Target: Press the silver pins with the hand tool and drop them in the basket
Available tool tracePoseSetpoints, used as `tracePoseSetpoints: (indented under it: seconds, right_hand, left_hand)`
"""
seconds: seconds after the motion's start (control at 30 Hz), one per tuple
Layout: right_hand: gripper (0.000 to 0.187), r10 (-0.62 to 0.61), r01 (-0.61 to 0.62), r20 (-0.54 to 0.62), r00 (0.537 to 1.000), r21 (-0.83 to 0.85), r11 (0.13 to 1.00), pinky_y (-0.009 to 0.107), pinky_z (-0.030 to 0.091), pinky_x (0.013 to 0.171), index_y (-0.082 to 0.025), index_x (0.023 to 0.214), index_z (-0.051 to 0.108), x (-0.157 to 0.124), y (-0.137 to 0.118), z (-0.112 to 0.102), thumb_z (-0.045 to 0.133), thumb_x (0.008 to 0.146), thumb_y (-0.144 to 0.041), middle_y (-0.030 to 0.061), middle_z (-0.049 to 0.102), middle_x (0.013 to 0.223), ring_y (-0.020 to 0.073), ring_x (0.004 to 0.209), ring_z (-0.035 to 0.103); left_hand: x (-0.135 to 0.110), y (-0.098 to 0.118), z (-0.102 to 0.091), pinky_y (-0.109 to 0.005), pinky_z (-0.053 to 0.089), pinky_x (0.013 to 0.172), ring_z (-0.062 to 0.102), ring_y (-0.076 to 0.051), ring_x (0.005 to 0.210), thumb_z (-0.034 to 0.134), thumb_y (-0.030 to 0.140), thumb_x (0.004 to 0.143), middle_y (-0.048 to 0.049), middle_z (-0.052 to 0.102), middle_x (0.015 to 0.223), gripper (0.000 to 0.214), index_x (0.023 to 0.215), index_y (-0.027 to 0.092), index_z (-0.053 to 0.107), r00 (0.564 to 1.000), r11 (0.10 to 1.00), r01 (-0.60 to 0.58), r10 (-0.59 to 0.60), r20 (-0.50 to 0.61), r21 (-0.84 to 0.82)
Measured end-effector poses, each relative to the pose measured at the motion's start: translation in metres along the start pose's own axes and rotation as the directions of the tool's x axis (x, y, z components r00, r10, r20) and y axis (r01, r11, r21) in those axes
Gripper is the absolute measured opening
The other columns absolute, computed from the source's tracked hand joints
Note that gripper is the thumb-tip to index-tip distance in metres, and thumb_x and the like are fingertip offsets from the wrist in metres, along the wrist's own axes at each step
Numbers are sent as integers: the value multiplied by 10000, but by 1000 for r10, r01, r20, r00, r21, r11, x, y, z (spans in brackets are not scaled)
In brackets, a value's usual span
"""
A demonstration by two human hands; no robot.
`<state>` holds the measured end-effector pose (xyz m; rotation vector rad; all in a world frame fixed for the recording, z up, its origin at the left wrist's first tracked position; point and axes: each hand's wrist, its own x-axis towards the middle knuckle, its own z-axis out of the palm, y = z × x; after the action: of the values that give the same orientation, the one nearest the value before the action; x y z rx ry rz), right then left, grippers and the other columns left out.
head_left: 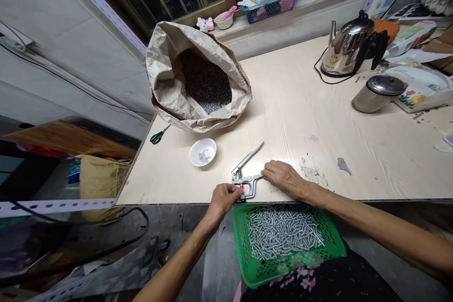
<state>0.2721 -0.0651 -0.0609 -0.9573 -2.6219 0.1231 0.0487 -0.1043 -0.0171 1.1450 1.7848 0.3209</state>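
A metal hand press tool [245, 170] lies at the table's front edge with its upper lever raised. My left hand [224, 197] is pinched at the tool's jaw, fingers closed on something too small to make out. My right hand [283, 177] rests curled over the tool's lower handle and holds it down. A green plastic basket [332, 240] full of small silver metal pieces sits on my lap just below the table edge. A small white bowl [203, 152] with a few metal pieces stands left of the tool.
A large open sack [166, 71] of small metal parts stands at the back left, green-handled scissors [159, 135] beside it. At the right are an electric kettle [350, 45], a steel lidded pot [378, 93] and packets. A blue basket [272, 7] sits on the window sill.
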Motion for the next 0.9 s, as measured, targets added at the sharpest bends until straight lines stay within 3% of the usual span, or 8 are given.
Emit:
tracePoseSetpoints:
  seconds: [0.1,0.17,0.23,0.3,0.37,0.63,0.8,0.9]
  right_hand:
    - [117,39,-45,77,996,88,995,314,375,701,-173,855,594,6,6,-13,574,882,-285,58,594,917,191,838,491]
    - [341,39,-53,99,994,138,989,367,403,805,-172,1016,595,11,14,-21,680,790,-412,112,563,1150,245,1019,486]
    - [650,24,-41,113,993,151,988,453,380,911,-163,1203,529,16,23,-25,746,690,-499,174,435,1352,317,1200,396]
    - [858,-11,-13,151,988,151,988,529,334,964,-154,1308,455,23,33,-24,777,617,-547,209,357,1418,372,1289,301]
    - [930,-48,16,204,978,157,988,570,309,975,-156,1337,432,29,42,-21,777,584,-580,210,381,1403,395,1303,279]
    - [983,-60,21,249,967,155,988,484,351,921,-134,1324,420,40,48,-21,774,539,-608,189,474,1302,351,1174,404]
    - [765,-26,-8,262,965,125,992,408,381,794,-162,1182,522,40,42,-26,784,578,-550,126,560,1144,301,1015,463]
    - [592,-14,-15,274,962,104,994,383,371,767,-173,1075,571,39,38,-27,782,630,-500,98,581,1059,270,958,473]
  left_hand:
    - [0,1,-1,-224,281,467,395,-84,429,638,403,630,37,476,423,299,487,147,578,1000,997,-19,17,24,69]
    - [1,2,-2,-228,202,461,298,-63,419,630,447,622,60,376,391,362,437,156,519,998,996,-33,29,49,86]
    - [2,2,-3,-235,163,466,242,-57,426,629,486,601,71,310,385,408,408,166,466,997,996,-27,21,75,86]
    - [2,2,-3,-237,158,465,235,-57,432,633,512,576,72,300,386,428,398,175,438,996,997,-5,-2,87,82]
    - [2,3,-3,-235,164,462,243,-59,431,639,524,564,70,313,386,432,403,177,439,996,997,9,-15,86,76]
    - [1,1,-2,-226,222,431,313,-66,390,658,496,594,57,421,391,366,505,151,577,996,997,53,-57,69,63]
    - [0,-2,-3,-237,284,439,367,-88,385,635,466,676,43,456,412,347,570,137,617,995,992,62,-69,69,108]
    - [-8,-1,0,-256,384,532,520,-140,528,629,415,736,-7,562,571,293,645,137,644,992,961,-80,103,-76,264]
